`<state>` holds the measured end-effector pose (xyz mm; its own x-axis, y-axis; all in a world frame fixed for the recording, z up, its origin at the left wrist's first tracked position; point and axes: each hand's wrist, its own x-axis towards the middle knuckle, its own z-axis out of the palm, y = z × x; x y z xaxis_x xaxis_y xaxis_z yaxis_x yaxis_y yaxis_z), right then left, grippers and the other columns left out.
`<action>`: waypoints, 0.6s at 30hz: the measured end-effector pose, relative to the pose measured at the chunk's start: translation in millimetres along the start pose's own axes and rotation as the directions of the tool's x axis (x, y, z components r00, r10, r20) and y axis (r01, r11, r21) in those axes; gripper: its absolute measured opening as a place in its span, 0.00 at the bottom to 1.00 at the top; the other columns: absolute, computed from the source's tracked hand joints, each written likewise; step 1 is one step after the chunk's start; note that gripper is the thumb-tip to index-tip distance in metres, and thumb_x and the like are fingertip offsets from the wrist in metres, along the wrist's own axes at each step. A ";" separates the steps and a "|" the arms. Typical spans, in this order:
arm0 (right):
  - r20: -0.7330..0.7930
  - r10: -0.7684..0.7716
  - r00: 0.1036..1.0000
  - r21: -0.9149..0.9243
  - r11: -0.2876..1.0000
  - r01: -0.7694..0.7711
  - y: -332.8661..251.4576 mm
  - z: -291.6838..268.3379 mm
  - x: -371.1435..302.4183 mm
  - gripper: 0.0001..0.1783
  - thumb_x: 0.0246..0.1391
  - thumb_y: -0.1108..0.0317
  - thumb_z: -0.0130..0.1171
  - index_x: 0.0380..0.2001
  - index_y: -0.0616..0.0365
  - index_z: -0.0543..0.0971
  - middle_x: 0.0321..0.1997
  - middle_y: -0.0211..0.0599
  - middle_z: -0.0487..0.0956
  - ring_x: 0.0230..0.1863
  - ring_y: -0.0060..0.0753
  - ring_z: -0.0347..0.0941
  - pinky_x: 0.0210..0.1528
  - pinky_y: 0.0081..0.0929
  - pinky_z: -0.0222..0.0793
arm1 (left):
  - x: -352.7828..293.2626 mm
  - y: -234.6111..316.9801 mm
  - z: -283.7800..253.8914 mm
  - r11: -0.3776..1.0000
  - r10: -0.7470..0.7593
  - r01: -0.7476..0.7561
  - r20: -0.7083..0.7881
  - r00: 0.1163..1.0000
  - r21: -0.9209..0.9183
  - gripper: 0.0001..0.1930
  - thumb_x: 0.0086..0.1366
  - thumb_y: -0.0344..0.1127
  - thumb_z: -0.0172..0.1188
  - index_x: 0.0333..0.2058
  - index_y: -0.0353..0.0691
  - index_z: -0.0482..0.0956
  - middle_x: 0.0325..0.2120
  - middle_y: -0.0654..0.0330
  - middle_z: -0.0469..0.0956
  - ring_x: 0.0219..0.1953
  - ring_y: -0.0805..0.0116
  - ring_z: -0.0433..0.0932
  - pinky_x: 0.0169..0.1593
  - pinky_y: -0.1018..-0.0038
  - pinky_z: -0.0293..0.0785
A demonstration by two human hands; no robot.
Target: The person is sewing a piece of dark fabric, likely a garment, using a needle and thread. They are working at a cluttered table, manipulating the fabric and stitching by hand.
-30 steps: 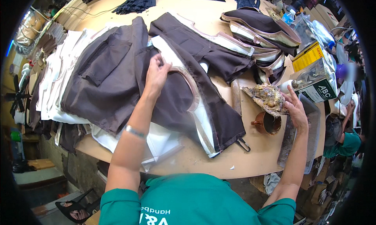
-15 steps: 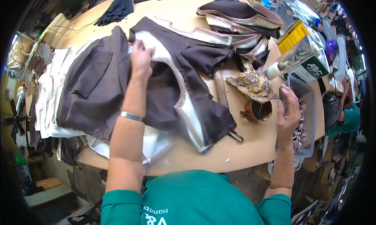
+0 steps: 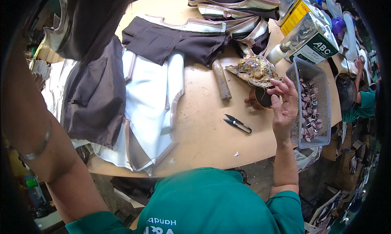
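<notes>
Tan worktable; brown fabric panel raised at upper left.
Probably light, limp; best gripped by its trimmed edge. Your left hand is out of sight, fingers unreadable; your right hand looks empty, fingers parted.

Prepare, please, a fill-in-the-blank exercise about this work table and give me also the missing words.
1. The shiny bracelet is on the ____ arm.
2. The right hand has the mug on its left and the mesh basket on its ____.
3. The thread snips on the table are ____, while the mug is brown.

Missing words: left; right; black.
</notes>
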<state>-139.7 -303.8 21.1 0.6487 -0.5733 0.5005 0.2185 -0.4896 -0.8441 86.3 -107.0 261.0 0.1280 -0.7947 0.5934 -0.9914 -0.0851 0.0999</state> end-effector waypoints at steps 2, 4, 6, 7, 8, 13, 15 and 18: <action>-0.013 0.093 0.996 0.128 0.988 -0.091 0.5 4.0 -3.4 0.26 0.52 0.78 0.48 0.55 0.62 0.59 0.46 0.40 0.72 0.39 0.23 0.69 0.48 0.24 0.63 | -11.4 16.9 10.8 0.997 -0.048 0.055 0.162 0.986 -0.044 0.12 0.53 0.28 0.59 0.39 0.38 0.75 0.33 0.60 0.78 0.38 0.70 0.76 0.41 0.75 0.73; -0.061 0.192 0.979 0.144 0.973 -0.182 2.2 -5.4 -16.2 0.25 0.53 0.78 0.46 0.55 0.61 0.58 0.47 0.39 0.71 0.40 0.24 0.68 0.48 0.24 0.63 | -26.0 19.0 49.6 0.977 -0.072 0.129 0.308 0.949 -0.169 0.12 0.54 0.29 0.59 0.39 0.39 0.75 0.34 0.60 0.78 0.38 0.71 0.77 0.42 0.76 0.73; -0.030 0.264 0.964 0.202 0.946 -0.253 7.8 2.0 -33.9 0.24 0.53 0.78 0.46 0.55 0.61 0.60 0.46 0.39 0.70 0.41 0.24 0.68 0.49 0.24 0.63 | -54.0 24.9 81.9 0.935 -0.163 0.286 0.463 0.871 -0.208 0.12 0.54 0.30 0.60 0.39 0.39 0.76 0.34 0.60 0.78 0.39 0.71 0.77 0.42 0.77 0.73; 0.007 0.273 0.962 0.219 0.938 -0.268 10.7 10.0 -41.3 0.24 0.53 0.78 0.46 0.55 0.61 0.60 0.46 0.39 0.70 0.41 0.24 0.68 0.49 0.24 0.63 | -73.4 24.7 94.0 0.915 -0.212 0.358 0.532 0.819 -0.187 0.13 0.52 0.30 0.61 0.38 0.40 0.76 0.30 0.62 0.79 0.32 0.75 0.78 0.39 0.77 0.74; 0.042 0.289 0.956 0.231 0.929 -0.291 10.3 16.9 -48.1 0.24 0.52 0.78 0.47 0.54 0.61 0.60 0.46 0.39 0.70 0.41 0.24 0.67 0.49 0.23 0.63 | -89.3 25.0 104.6 0.872 -0.244 0.438 0.581 0.777 -0.220 0.11 0.53 0.31 0.60 0.37 0.39 0.76 0.26 0.60 0.78 0.27 0.74 0.77 0.35 0.77 0.74; 0.204 0.362 0.910 0.426 0.804 -0.415 -12.3 48.5 -49.1 0.24 0.52 0.74 0.48 0.54 0.59 0.61 0.43 0.37 0.68 0.42 0.26 0.67 0.49 0.24 0.64 | -132.4 14.1 135.5 0.778 -0.245 0.534 0.622 0.743 -0.331 0.12 0.54 0.35 0.60 0.35 0.35 0.76 0.20 0.58 0.75 0.21 0.74 0.72 0.28 0.78 0.68; 0.210 0.350 0.913 0.503 0.762 -0.407 -13.2 55.4 -46.5 0.24 0.51 0.76 0.49 0.53 0.60 0.62 0.40 0.34 0.68 0.41 0.23 0.65 0.48 0.21 0.63 | -132.0 15.7 142.6 0.741 -0.253 0.576 0.651 0.716 -0.345 0.12 0.54 0.35 0.60 0.35 0.35 0.76 0.19 0.59 0.75 0.21 0.75 0.72 0.28 0.78 0.68; 0.217 0.407 0.887 0.585 0.674 -0.452 -16.3 62.5 -40.6 0.25 0.48 0.78 0.51 0.52 0.62 0.62 0.37 0.32 0.68 0.40 0.19 0.64 0.45 0.18 0.62 | -130.1 16.8 149.4 0.731 -0.232 0.574 0.656 0.718 -0.370 0.12 0.54 0.35 0.60 0.34 0.34 0.77 0.19 0.59 0.74 0.22 0.76 0.72 0.28 0.78 0.68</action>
<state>-124.1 -231.5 2.5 0.8225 -0.5657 0.0589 0.2804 0.3133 -0.9073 48.6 -94.8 66.2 0.3031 -0.9452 -0.1213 -0.6401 -0.2962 0.7089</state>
